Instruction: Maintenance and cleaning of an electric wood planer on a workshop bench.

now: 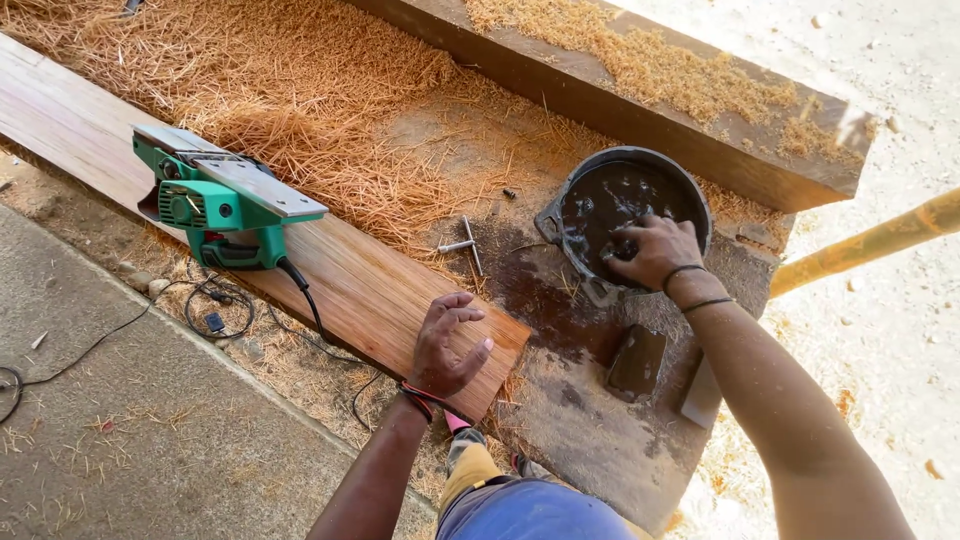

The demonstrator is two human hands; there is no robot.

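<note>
1. The left hand (447,345) is resting on the near end of the plank (330,270), fingers spread loosely and curled a little, grasping nothing.
2. The right hand (655,250) is reaching into the bucket (690,190), fingertips dipping into the dark liquid; the fingers are bent together, but whether they are pinching something cannot be told.
3. The bucket is sitting on the wet, stained board (580,420), just to the right of the plank's end and below the thick beam (600,100).
4. The plank is lying diagonally from the upper left down to the left hand, its surface smooth and reddish brown.
5. A green planer (220,205) is lying tipped on its side on the plank, well apart from both hands, its black cord (310,310) trailing off the near edge toward the ground.
6. Two dark blocks (637,362) are lying on the stained board under the right forearm.
7. A metal T-shaped key (465,243) is lying between the plank and the bucket.
8. Wood shavings (300,90) are piling thickly behind the plank and on top of the beam.
9. A yellow pole (870,243) is crossing the right edge.
</note>
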